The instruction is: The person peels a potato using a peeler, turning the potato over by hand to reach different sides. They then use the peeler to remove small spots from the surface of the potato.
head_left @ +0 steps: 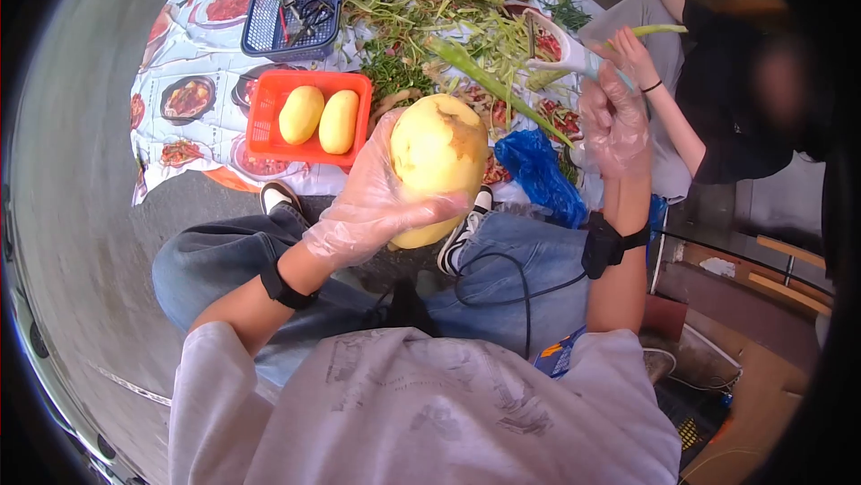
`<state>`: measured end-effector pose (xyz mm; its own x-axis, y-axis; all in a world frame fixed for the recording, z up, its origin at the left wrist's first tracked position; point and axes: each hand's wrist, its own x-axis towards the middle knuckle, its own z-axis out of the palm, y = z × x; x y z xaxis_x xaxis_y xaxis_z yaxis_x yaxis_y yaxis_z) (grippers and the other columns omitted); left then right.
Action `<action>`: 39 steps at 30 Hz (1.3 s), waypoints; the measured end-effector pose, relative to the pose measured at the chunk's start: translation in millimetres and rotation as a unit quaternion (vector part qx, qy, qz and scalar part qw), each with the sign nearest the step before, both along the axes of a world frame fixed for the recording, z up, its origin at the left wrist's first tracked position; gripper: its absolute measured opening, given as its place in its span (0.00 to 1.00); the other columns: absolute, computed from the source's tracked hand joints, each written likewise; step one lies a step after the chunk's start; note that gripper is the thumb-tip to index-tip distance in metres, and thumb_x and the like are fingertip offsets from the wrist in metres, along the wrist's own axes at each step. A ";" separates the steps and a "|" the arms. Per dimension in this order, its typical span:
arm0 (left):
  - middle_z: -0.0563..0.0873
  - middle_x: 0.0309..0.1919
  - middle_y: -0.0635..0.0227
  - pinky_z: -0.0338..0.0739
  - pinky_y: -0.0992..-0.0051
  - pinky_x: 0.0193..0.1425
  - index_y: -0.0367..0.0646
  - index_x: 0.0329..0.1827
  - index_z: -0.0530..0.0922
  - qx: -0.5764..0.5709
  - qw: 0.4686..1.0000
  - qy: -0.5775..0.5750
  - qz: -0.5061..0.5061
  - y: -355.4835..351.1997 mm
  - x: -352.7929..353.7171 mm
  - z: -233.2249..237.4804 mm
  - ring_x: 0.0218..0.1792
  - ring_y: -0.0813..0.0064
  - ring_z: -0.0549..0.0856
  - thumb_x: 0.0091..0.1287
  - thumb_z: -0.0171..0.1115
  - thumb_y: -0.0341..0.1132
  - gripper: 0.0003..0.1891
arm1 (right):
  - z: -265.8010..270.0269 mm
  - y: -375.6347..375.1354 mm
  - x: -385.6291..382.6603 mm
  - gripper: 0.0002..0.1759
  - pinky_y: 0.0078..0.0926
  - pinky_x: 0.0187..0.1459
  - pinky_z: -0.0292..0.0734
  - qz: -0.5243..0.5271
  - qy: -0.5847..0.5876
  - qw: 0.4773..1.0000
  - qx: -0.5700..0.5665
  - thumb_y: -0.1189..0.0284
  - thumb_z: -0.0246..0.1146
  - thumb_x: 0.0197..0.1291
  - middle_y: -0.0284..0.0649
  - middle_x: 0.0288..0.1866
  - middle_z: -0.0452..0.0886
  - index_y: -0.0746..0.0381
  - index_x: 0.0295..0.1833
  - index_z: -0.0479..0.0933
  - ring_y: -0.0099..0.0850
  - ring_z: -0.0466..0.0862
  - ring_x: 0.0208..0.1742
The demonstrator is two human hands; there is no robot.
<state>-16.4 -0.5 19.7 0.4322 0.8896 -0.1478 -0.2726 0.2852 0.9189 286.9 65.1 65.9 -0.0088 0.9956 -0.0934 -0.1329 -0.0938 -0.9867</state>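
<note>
My left hand (368, 203), in a clear plastic glove, is wrapped round a large peeled yellow potato (441, 149). Some brown patches of skin show near the potato's top. My right hand (617, 122), gloved too, is raised to the right, apart from the potato. Its fingers are closed on a pale blue tool (594, 65), whose kind I cannot make out. Two more peeled potatoes (338, 122) lie in a red plastic basket (260, 146), just beyond my left hand.
A blue basket (251, 41) holding dark items stands on the printed sheet (184, 59). Green stalks (484, 90) and leafy scraps (395, 28) cover much of it. A blue plastic bag (543, 176) lies near my knee. At right, another person's hand (633, 56) is beside a long stalk.
</note>
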 end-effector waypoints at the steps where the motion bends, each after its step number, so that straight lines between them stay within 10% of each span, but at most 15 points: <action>1: 0.77 0.65 0.63 0.73 0.67 0.73 0.39 0.75 0.63 0.001 1.000 0.011 -0.003 -0.4 0.1 1.1 0.66 0.72 0.77 0.54 0.85 0.37 0.48 | -4.9 2.1 -4.3 0.21 0.16 0.23 0.56 -0.009 0.124 0.992 0.006 0.73 0.70 0.69 0.29 0.29 0.72 0.67 0.64 0.78 0.14 0.65 0.22; 3: 0.77 0.65 0.63 0.73 0.67 0.73 0.39 0.74 0.63 0.000 1.000 0.021 -0.005 -1.3 1.3 2.9 0.66 0.72 0.77 0.54 0.85 0.37 0.48 | -6.9 2.8 -13.1 0.19 0.15 0.27 0.56 0.008 0.265 0.964 0.008 0.70 0.69 0.70 0.26 0.27 0.64 0.70 0.61 0.79 0.15 0.62 0.25; 13: 0.79 0.62 0.63 0.74 0.69 0.72 0.38 0.72 0.62 -0.001 1.000 0.001 0.001 -7.8 9.8 -1.1 0.65 0.73 0.79 0.53 0.86 0.35 0.47 | 27.0 5.1 -84.8 0.18 0.23 0.36 0.66 -0.212 0.119 0.965 0.095 0.63 0.54 0.82 0.30 0.29 0.68 0.69 0.54 0.79 0.22 0.72 0.32; 18: 0.77 0.65 0.65 0.71 0.68 0.74 0.41 0.75 0.64 -0.011 1.000 -0.008 -0.018 -12.7 13.3 -8.1 0.68 0.73 0.77 0.53 0.86 0.37 0.49 | 25.6 15.8 -40.1 0.18 0.26 0.35 0.62 0.080 0.458 0.885 0.028 0.63 0.51 0.82 0.29 0.25 0.63 0.60 0.37 0.73 0.24 0.63 0.27; 23: 0.81 0.60 0.64 0.77 0.70 0.69 0.38 0.72 0.63 -0.061 0.997 -0.046 -0.019 -11.4 18.0 -2.8 0.60 0.76 0.82 0.55 0.85 0.33 0.45 | 18.0 2.6 -74.7 0.33 0.27 0.28 0.55 0.173 0.411 0.894 -0.033 0.54 0.44 0.81 0.28 0.14 0.52 0.52 0.17 0.55 0.24 0.53 0.19; 39: 0.81 0.62 0.65 0.79 0.68 0.68 0.39 0.75 0.65 -0.191 0.974 -0.096 -0.074 -7.9 9.9 8.9 0.61 0.73 0.82 0.56 0.82 0.30 0.44 | 0.4 -4.1 -83.0 0.29 0.29 0.22 0.50 0.060 0.389 0.911 -0.119 0.61 0.48 0.79 0.28 0.13 0.52 0.51 0.19 0.56 0.25 0.51 0.16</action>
<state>-6.4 -8.4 28.6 0.6037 0.7119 -0.3588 -0.3600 0.6450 0.6741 203.9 61.0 66.3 -0.2716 0.9357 -0.2252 -0.7593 -0.3521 -0.5473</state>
